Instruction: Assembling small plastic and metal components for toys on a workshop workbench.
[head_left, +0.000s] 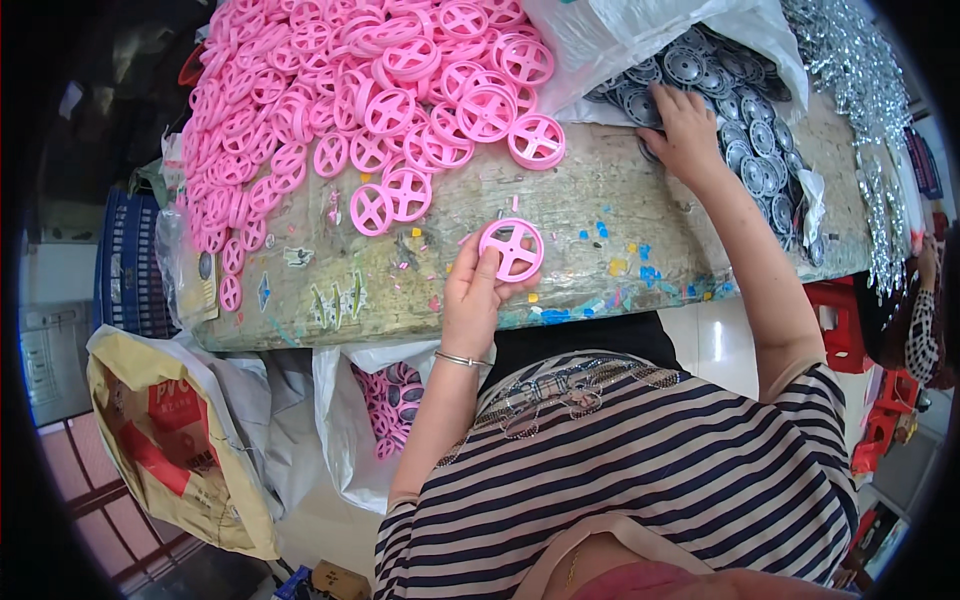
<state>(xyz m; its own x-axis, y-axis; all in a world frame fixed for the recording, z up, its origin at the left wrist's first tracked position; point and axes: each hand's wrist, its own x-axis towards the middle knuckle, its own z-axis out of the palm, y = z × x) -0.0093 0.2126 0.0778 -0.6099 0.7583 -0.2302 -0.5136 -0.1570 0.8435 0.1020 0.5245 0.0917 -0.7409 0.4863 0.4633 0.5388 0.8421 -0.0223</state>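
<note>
My left hand (474,300) is closed on a pink plastic wheel (518,238) with a cross of spokes, held over the near part of the worktable. Its thumb lies on the wheel's face and the fingers go underneath. At the far right, my right hand (686,130) reaches onto a heap of dark grey round discs (765,165) at the mouth of a white sack (640,40). The fingers are bent over the discs, with the thumb apart from them; no disc is plainly held. A big heap of pink wheels (350,80) covers the table's far left.
The worn tabletop (590,190) bears blue, yellow and pink scraps. Silver tinsel (850,80) hangs at the right. Below the front edge, a white bag (345,440) holds pink and grey pieces, beside an open tan sack (180,440). Red stools (838,320) stand right, near another person.
</note>
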